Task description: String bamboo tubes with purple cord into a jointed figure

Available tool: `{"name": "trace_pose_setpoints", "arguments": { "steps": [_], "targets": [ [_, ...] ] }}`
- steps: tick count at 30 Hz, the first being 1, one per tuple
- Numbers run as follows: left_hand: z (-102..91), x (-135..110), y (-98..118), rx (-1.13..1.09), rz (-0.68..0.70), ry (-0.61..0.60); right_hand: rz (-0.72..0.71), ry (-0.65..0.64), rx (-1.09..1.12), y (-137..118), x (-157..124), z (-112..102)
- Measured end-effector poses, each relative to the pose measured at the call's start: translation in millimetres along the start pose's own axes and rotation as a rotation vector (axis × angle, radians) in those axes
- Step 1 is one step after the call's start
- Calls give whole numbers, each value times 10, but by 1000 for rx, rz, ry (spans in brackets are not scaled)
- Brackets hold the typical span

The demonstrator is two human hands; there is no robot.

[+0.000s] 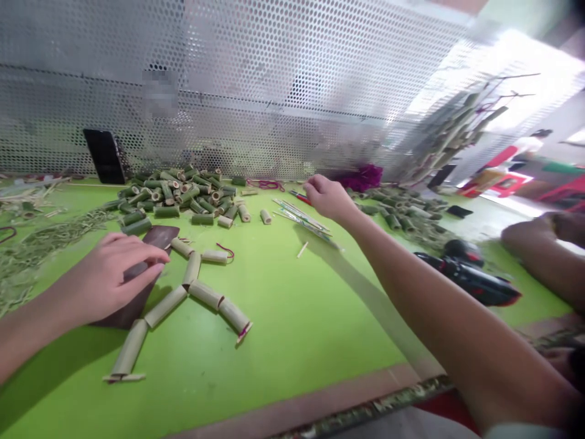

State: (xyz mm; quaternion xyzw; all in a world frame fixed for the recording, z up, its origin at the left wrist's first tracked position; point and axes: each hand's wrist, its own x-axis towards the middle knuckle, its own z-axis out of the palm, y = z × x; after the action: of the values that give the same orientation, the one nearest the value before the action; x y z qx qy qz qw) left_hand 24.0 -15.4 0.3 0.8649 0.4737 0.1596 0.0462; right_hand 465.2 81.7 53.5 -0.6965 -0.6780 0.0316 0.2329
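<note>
We rest the left hand (112, 277) palm down on a dark brown flat slab (159, 236). The left fingers (148, 259) lie extended and slightly spread on its surface, with no visible grip on anything. The hand hides most of the slab, so we cannot determine its material. Beside the slab, bamboo tube sections (205, 296) lie in a jointed row on the green worktop (274, 341), with red cord (244, 332) showing at one end.

We hold the right hand (329, 198) palm down above the worktop, forearm extended. The right fingers (315, 186) curl loosely; we cannot tell whether they hold anything. Thin bamboo strips (301, 219) lie just below, beside a red-handled tool (299, 197) partly hidden by the hand.

Behind stands a heap of bamboo segments (178, 195). At right, a co-worker's forearm (539, 244) is cut off by the frame edge, near a black power tool (466, 274) of uncertain type.
</note>
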Motion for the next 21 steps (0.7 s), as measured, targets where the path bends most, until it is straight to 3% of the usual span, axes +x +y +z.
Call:
{"name": "trace_pose_setpoints", "arguments": {
  "steps": [3, 5, 9, 11, 17, 21],
  "targets": [
    [21, 5, 7, -22, 6, -9, 26, -15, -82, 225, 188, 6],
    [13, 16, 24, -31, -1, -24, -22, -109, -100, 288, 170, 27],
    [-33, 31, 13, -38, 28, -3, -184, -419, -68, 312, -184, 76],
    [-55, 32, -21, -30, 44, 13, -243, -507, -60, 328, -438, 93],
    [-78, 26, -95, -21, 64, 24, -277, -472, -95, 363, -949, 174],
    [-74, 14, -3, -65, 10, -6, -260, -431, -100, 92, -1035, 252]
  ]
}}
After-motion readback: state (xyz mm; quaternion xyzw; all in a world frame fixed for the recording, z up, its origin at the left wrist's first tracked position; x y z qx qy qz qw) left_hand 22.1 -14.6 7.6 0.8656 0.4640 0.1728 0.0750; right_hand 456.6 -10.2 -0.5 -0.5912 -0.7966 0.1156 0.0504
